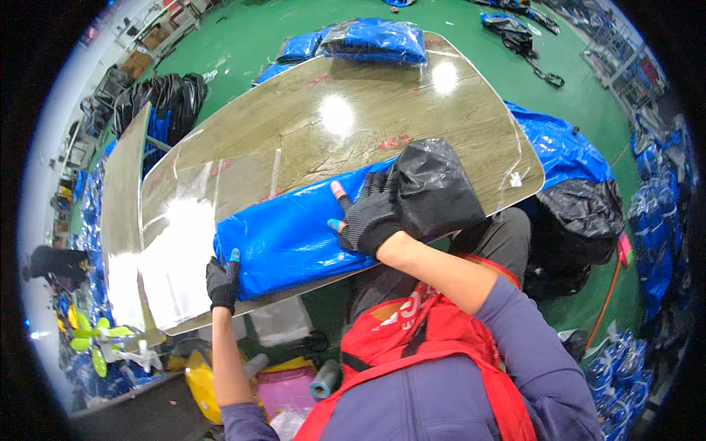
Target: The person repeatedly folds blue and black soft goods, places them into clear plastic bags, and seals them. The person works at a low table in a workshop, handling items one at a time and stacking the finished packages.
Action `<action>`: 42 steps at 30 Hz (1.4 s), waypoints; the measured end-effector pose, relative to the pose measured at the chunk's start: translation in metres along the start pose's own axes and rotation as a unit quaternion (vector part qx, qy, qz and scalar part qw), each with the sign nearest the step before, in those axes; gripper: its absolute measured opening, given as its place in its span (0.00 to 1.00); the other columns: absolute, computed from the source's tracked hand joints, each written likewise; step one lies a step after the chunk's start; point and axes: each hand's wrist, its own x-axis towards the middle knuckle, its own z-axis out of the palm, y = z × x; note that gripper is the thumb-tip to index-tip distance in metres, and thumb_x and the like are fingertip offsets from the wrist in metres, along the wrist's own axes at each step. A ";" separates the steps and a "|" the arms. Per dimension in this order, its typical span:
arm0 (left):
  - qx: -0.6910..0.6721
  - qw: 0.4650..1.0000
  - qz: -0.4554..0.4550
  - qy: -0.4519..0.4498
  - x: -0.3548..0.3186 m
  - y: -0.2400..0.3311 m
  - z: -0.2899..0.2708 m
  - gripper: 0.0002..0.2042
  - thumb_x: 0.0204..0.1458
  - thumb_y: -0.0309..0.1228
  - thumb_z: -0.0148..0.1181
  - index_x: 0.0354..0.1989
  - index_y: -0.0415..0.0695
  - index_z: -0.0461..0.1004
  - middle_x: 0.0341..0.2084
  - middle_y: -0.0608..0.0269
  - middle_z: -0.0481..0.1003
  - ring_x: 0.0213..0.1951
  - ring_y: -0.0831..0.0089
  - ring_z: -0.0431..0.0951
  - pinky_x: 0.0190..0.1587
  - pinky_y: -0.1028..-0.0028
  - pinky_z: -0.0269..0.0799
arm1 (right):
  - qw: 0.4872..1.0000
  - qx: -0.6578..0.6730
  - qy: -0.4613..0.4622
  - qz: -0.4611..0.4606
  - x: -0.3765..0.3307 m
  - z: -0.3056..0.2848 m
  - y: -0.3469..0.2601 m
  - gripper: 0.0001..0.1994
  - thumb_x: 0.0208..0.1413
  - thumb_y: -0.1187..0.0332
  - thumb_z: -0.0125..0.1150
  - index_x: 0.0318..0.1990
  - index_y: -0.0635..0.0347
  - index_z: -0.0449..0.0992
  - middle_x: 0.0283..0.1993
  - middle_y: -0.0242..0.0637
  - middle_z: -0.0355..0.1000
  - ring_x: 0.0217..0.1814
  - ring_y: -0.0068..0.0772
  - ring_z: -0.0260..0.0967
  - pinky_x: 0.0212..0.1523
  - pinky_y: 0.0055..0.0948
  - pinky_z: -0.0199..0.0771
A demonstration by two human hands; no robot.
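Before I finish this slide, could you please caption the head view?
Gloved left hand at the edge of blue plastic, gloved right hand upon it, black plastic alongside, on a brown tabletop.

A hand could pass across the bare surface (294,140) in the upper middle of the frame. Packages (375,42) block its top edge; blue plastic (294,239) and black plastic (441,195) obstruct the centre.

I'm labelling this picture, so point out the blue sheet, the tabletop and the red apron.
Blue sheet (294,237), head view: on its glossy middle.
Tabletop (327,151), head view: on bare brown surface beyond the sheet.
Red apron (463,342), head view: on its front cloth.
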 end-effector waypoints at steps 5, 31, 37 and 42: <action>-0.391 0.905 -0.029 -0.165 -0.003 -0.028 -0.027 0.37 0.50 0.59 0.57 0.63 0.47 0.61 0.53 0.51 0.69 0.43 0.58 0.76 0.34 0.64 0.75 | 0.999 0.026 -0.001 -0.020 0.008 0.029 -0.015 0.31 0.56 0.45 0.47 0.67 0.41 0.59 0.71 0.56 0.47 0.72 0.70 0.37 0.65 0.72 0.20; 0.086 0.638 0.757 -0.116 -0.108 0.344 0.045 0.31 0.57 0.56 0.38 0.67 0.56 0.57 0.66 0.47 0.54 0.69 0.45 0.44 0.67 0.43 0.28 | 0.944 0.220 0.157 -0.189 -0.080 0.108 0.044 0.26 0.57 0.60 0.51 0.62 0.58 0.62 0.62 0.51 0.60 0.66 0.49 0.56 0.67 0.43 0.50; -0.015 0.606 0.774 -0.186 -0.090 0.353 0.065 0.28 0.59 0.45 0.42 0.67 0.49 0.56 0.64 0.46 0.58 0.67 0.48 0.53 0.67 0.49 0.40 | 0.973 0.171 0.079 -0.131 -0.092 0.032 0.029 0.29 0.54 0.57 0.53 0.63 0.60 0.61 0.66 0.55 0.57 0.68 0.51 0.55 0.69 0.44 0.50; -0.036 0.614 0.769 -0.176 -0.084 0.338 0.082 0.30 0.55 0.43 0.49 0.66 0.45 0.57 0.62 0.42 0.59 0.65 0.48 0.55 0.68 0.54 0.41 | 0.959 0.080 -0.147 -0.228 -0.084 -0.074 0.094 0.31 0.49 0.55 0.56 0.60 0.63 0.65 0.66 0.58 0.56 0.67 0.50 0.56 0.69 0.45 0.50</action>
